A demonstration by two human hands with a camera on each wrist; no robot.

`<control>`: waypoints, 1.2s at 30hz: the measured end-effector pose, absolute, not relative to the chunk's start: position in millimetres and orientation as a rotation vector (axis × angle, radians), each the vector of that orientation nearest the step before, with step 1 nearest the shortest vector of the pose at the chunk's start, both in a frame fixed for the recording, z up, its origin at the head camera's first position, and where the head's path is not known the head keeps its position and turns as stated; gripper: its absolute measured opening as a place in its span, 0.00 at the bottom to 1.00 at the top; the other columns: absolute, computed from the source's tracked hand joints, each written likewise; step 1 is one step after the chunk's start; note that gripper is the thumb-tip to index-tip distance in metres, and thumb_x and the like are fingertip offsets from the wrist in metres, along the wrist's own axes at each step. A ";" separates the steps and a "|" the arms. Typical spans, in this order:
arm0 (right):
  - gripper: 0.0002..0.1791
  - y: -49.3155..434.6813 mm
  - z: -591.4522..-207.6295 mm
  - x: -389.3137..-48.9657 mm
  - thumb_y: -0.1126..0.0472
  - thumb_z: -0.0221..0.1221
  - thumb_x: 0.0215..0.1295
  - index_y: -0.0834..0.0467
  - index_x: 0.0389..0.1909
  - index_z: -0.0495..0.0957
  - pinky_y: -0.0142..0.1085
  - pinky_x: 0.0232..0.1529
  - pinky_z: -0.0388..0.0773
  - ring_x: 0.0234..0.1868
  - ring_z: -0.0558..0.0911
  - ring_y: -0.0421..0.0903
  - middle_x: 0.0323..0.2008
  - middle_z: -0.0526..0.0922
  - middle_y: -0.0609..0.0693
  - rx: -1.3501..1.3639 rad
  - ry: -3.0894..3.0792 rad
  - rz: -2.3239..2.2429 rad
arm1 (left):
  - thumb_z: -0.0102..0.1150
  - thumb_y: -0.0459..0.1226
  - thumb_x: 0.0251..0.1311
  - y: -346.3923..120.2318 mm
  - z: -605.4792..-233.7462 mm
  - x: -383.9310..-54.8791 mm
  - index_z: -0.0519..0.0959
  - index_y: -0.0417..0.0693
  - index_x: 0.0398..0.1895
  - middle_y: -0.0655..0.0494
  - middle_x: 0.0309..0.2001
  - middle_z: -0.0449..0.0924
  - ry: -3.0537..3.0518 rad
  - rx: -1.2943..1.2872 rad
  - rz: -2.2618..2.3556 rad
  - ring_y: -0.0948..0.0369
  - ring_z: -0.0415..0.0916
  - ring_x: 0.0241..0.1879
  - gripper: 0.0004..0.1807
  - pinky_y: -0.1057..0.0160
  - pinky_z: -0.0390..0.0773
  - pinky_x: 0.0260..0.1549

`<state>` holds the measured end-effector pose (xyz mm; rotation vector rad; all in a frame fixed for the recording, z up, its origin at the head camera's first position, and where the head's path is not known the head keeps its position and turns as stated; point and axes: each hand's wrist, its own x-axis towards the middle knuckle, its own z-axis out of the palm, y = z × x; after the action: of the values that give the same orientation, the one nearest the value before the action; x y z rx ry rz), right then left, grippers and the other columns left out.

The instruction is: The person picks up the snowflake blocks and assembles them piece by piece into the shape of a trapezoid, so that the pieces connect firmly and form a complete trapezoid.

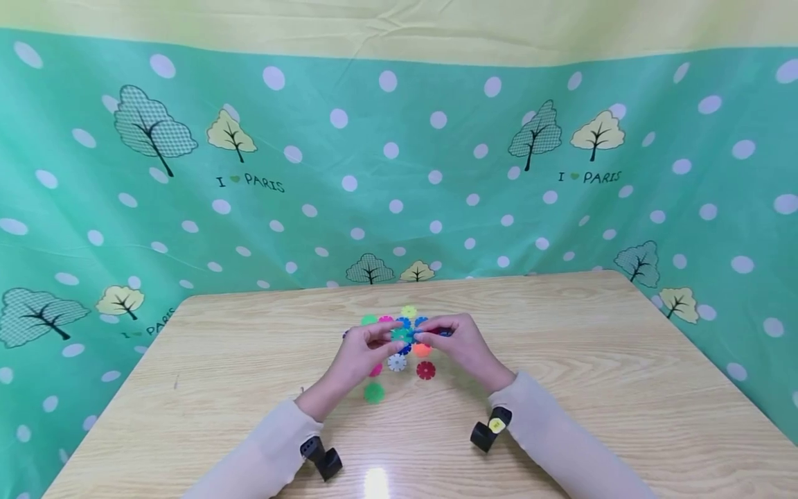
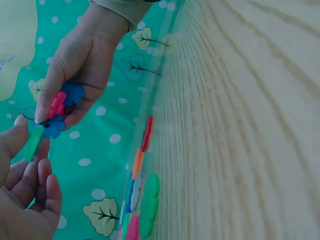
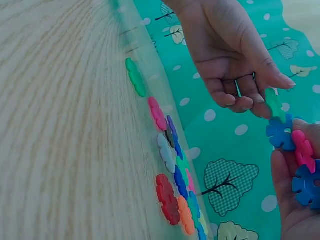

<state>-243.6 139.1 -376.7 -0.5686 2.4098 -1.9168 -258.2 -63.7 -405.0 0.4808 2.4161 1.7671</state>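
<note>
My left hand (image 1: 358,357) pinches a green notched disc (image 3: 274,104) between thumb and fingers. Edge to edge with it stands a blue notched disc (image 3: 281,134), the end of a short chain of a blue, a pink (image 2: 57,105) and another blue disc (image 2: 75,93). That chain is in the grip of my right hand (image 1: 461,346), whose thumb and fingers lie around the pieces. Both hands meet above the table, over the loose discs; whether the green disc is slotted into the blue one, I cannot tell.
Several loose notched discs lie on the wooden table (image 1: 249,402) under and around the hands. Among them are a red disc (image 1: 426,370), a white disc (image 1: 397,362), a green disc (image 1: 374,393) and a yellow disc (image 1: 409,311). A green dotted curtain (image 1: 374,201) hangs behind the table.
</note>
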 end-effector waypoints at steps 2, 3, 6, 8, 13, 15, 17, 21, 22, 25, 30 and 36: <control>0.08 138.6 -375.0 -243.3 0.68 0.62 0.59 0.68 0.37 0.83 0.35 0.37 0.81 0.37 0.82 0.54 0.38 0.85 0.59 -0.566 2.414 -1.908 | 0.63 0.40 0.59 -64.8 -404.5 -257.6 0.79 0.45 0.54 0.50 0.34 0.80 2.407 0.470 1.784 0.56 0.73 0.31 0.20 0.65 0.76 0.25; 0.08 138.4 -374.5 -243.2 0.67 0.62 0.59 0.67 0.37 0.83 0.35 0.37 0.81 0.38 0.81 0.57 0.38 0.85 0.59 -0.563 2.411 -1.902 | 0.62 0.40 0.59 -65.4 -404.6 -257.6 0.79 0.45 0.54 0.48 0.35 0.80 2.399 0.462 1.796 0.55 0.73 0.31 0.19 0.66 0.75 0.25; 0.08 138.0 -374.5 -243.5 0.67 0.62 0.60 0.67 0.38 0.83 0.36 0.37 0.81 0.39 0.80 0.62 0.38 0.85 0.59 -0.576 2.394 -1.885 | 0.62 0.38 0.59 -66.3 -404.0 -256.8 0.80 0.43 0.52 0.44 0.35 0.80 2.377 0.431 1.829 0.52 0.73 0.32 0.18 0.69 0.72 0.23; 0.09 138.1 -375.0 -243.3 0.67 0.62 0.60 0.67 0.39 0.83 0.34 0.36 0.80 0.37 0.81 0.58 0.38 0.85 0.59 -0.581 2.392 -1.867 | 0.62 0.37 0.59 -66.4 -403.7 -255.9 0.80 0.42 0.51 0.45 0.34 0.81 2.361 0.416 1.851 0.51 0.73 0.32 0.17 0.71 0.71 0.22; 0.11 137.8 -375.5 -242.3 0.66 0.63 0.59 0.64 0.43 0.82 0.30 0.37 0.79 0.37 0.80 0.45 0.43 0.84 0.57 -0.565 2.413 -1.811 | 0.63 0.37 0.57 -64.9 -403.5 -252.5 0.80 0.41 0.50 0.50 0.34 0.84 2.347 0.386 1.878 0.51 0.76 0.30 0.18 0.72 0.69 0.18; 0.13 139.2 -383.0 -246.9 0.65 0.64 0.58 0.63 0.45 0.81 0.31 0.39 0.80 0.39 0.81 0.45 0.44 0.83 0.56 -0.569 2.398 -1.800 | 0.64 0.37 0.57 -64.6 -403.5 -251.4 0.81 0.42 0.50 0.50 0.34 0.85 2.339 0.373 1.887 0.55 0.73 0.23 0.17 0.72 0.65 0.15; 0.15 140.6 -390.7 -252.1 0.63 0.65 0.58 0.61 0.46 0.81 0.31 0.39 0.80 0.39 0.82 0.45 0.45 0.83 0.55 -0.571 2.387 -1.778 | 0.65 0.36 0.56 -64.1 -404.6 -251.1 0.81 0.42 0.49 0.49 0.34 0.85 2.329 0.367 1.896 0.58 0.72 0.22 0.17 0.73 0.62 0.14; 0.17 142.6 -403.4 -260.3 0.60 0.66 0.56 0.61 0.46 0.81 0.31 0.37 0.81 0.36 0.82 0.44 0.45 0.84 0.54 -0.589 2.375 -1.744 | 0.65 0.36 0.55 -62.9 -405.6 -250.5 0.82 0.43 0.46 0.48 0.33 0.85 2.311 0.361 1.901 0.62 0.65 0.16 0.15 0.72 0.57 0.12; 0.17 142.5 -403.7 -260.5 0.60 0.67 0.56 0.61 0.47 0.81 0.30 0.36 0.80 0.36 0.82 0.43 0.44 0.84 0.55 -0.590 2.377 -1.737 | 0.65 0.36 0.55 -63.0 -405.5 -250.3 0.82 0.43 0.46 0.49 0.33 0.85 2.307 0.360 1.899 0.63 0.65 0.16 0.15 0.72 0.57 0.12; 0.17 142.5 -403.8 -260.5 0.60 0.66 0.57 0.61 0.47 0.81 0.30 0.37 0.80 0.36 0.82 0.43 0.45 0.84 0.55 -0.589 2.381 -1.721 | 0.65 0.37 0.56 -65.8 -404.6 -249.3 0.81 0.43 0.48 0.50 0.34 0.85 2.322 0.360 1.886 0.62 0.71 0.19 0.16 0.71 0.69 0.18; 0.14 144.1 -401.0 -260.2 0.61 0.65 0.58 0.58 0.46 0.82 0.39 0.40 0.81 0.39 0.82 0.48 0.45 0.84 0.52 -0.547 2.404 -1.708 | 0.64 0.38 0.57 -80.8 -406.0 -248.1 0.79 0.42 0.50 0.51 0.37 0.84 2.355 0.356 1.864 0.54 0.80 0.39 0.18 0.62 0.81 0.36; 0.13 146.3 -398.3 -259.2 0.63 0.65 0.57 0.59 0.45 0.82 0.49 0.41 0.80 0.41 0.80 0.64 0.43 0.84 0.53 -0.543 2.362 -1.774 | 0.65 0.34 0.54 -104.1 -414.4 -247.8 0.79 0.36 0.47 0.46 0.41 0.83 2.293 0.524 1.625 0.57 0.79 0.39 0.17 0.64 0.79 0.38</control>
<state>-259.2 146.3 -398.3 -0.5428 2.3620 -1.7737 -247.8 -104.1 -414.4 0.5242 2.2933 1.6247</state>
